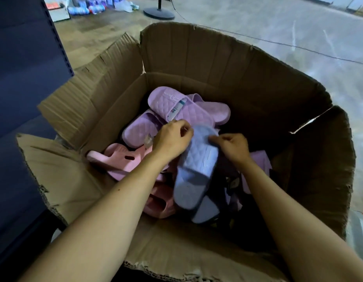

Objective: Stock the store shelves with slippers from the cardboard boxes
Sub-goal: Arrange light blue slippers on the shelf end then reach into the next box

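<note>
While both arms reach down into the open cardboard box (217, 64), the left hand (172, 139) and the right hand (232, 147) meet at the far end of a pale blue quilted slipper (196, 165). It lies on top of the heap, its near end pointing back at the person. Each hand's fingers (186, 130) are curled and pinch that end's rim, one hand on either side.

A second blue slipper (205, 210) shows just beneath it. A lilac pair (182, 110) bearing a paper tag lies beyond the hands, and pink slippers (123, 159) sit at the left.

I judge the blue slipper to be moulded foam: light, springy, not fragile, and likely to flex if lifted by a thin edge. A firmer hold would be across the strap or round the middle of the sole. If its mate is tied on, both will come up together. A dark blue shelf unit (24, 78) stands just left of the box.
</note>
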`<state>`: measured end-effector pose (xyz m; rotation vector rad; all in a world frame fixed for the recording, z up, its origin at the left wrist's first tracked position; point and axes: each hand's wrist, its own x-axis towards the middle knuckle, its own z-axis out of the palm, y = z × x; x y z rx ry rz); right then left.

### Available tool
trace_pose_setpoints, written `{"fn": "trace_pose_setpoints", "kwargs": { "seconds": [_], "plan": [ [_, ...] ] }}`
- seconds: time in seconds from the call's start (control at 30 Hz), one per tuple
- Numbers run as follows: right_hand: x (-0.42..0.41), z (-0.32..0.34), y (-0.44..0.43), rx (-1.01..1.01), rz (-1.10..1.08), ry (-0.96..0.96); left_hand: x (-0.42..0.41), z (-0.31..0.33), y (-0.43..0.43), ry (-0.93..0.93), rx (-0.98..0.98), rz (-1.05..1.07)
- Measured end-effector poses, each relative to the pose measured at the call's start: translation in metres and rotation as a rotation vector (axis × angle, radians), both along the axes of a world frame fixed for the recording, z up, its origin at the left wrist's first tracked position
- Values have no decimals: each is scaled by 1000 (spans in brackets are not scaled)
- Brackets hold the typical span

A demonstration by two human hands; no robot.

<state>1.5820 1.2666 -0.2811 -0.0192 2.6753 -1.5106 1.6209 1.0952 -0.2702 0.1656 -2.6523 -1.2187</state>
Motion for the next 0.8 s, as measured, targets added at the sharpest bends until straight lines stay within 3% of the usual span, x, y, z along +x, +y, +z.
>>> {"fn": "trace_pose_setpoints", "kwargs": {
  "seconds": [0.1, 0.2, 0.33, 0.43, 0.53, 0.63, 0.73, 0.8],
  "plan": [
    [-15, 19, -4, -275, -153, 36, -2, 3, 0, -146, -70, 90],
    [-26, 18, 4, -279, -292, 50, -3, 11, 4, -266, -30, 89],
    [-27, 7, 4, -274, -364, -48, 0, 9, 28, -466, 576, -51],
    [-28, 14, -1, -370, -277, -86, -2, 5, 37, -416, 921, 38],
    [-26, 14, -2, -511, -290, -30, -2, 3, 38, -317, 1079, 130],
    [-15, 1, 11, -300, -326, 7, 0, -2, 39, -238, 1102, 195],
    [15, -21, 12, -192, 5, -483, 0, 0, 36, -211, 1142, 234],
    [33, -51, 11, 212, 329, -705, 0, 2, 36, -196, 1170, 234]
  ]
}}
